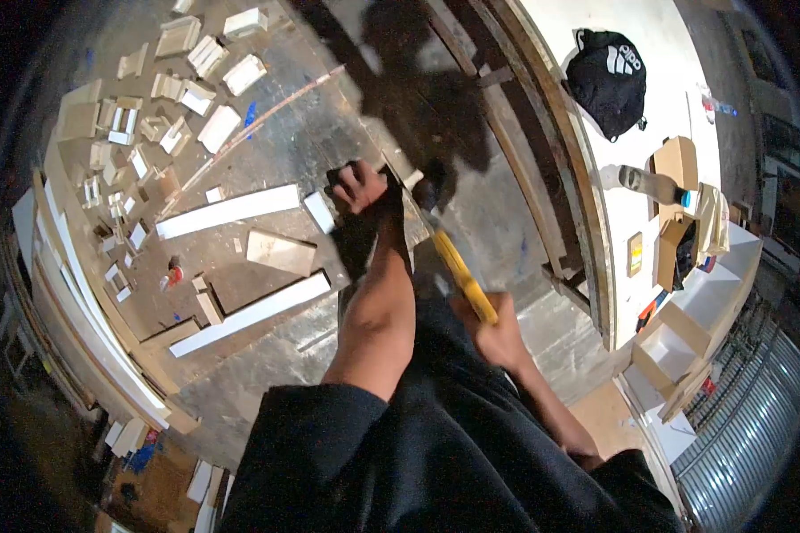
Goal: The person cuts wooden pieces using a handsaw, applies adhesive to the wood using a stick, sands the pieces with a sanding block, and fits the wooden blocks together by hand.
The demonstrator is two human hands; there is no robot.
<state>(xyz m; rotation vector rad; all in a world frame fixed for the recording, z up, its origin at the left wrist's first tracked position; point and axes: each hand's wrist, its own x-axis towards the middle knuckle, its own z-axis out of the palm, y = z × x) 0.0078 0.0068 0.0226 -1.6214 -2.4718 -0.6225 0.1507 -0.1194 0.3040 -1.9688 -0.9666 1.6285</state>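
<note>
My right hand (496,336) is closed around the yellow handle of a hammer (460,271). The hammer points up and away from me, and its head end is dark and hard to make out beside a small pale wooden end (412,180). My left hand (362,186) is just left of that end, its fingers curled and closed. Whatever those fingers grip is hidden in shadow. Below and left of this hand lies a short white-faced block (318,212) on the floor.
Long white strips (231,211) and a flat wooden panel (280,252) lie on the left floor. Beyond them stand several small wooden assemblies (206,57). On the right, a white-topped table (596,164) bears a black drawstring bag (606,84), a bottle (651,184) and a cardboard box (676,160).
</note>
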